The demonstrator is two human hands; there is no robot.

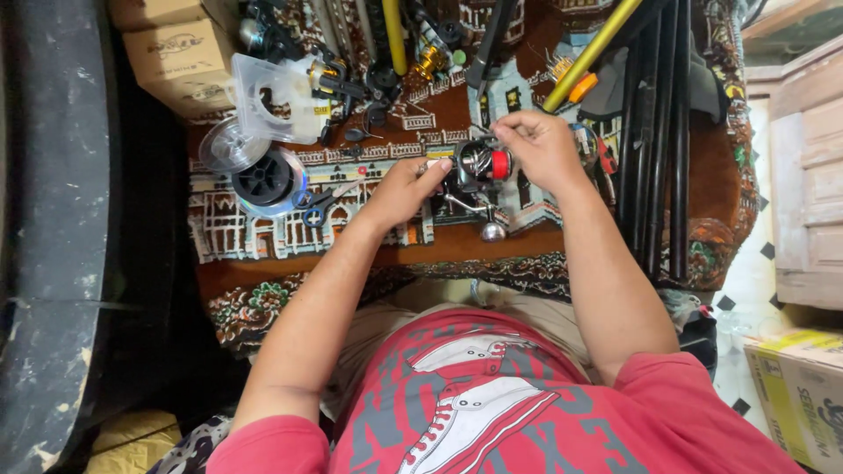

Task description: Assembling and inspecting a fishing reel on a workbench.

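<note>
On a patterned rug (263,228), both hands' fingers (430,171) pinch closed on a fishing reel (479,167).

Around the fishing reel (481,167) room is tight. At twelve o'clock, rod butts and reel parts (395,53) crowd the patterned rug (263,237). At three o'clock a bundle of dark rods (659,132) lies as a long barrier just beside the right hand (537,145). At nine o'clock, scissors (318,204) and line spools (263,180) block the way near the left hand (406,189). Bare rug shows at six to seven o'clock, toward the lap.
</note>
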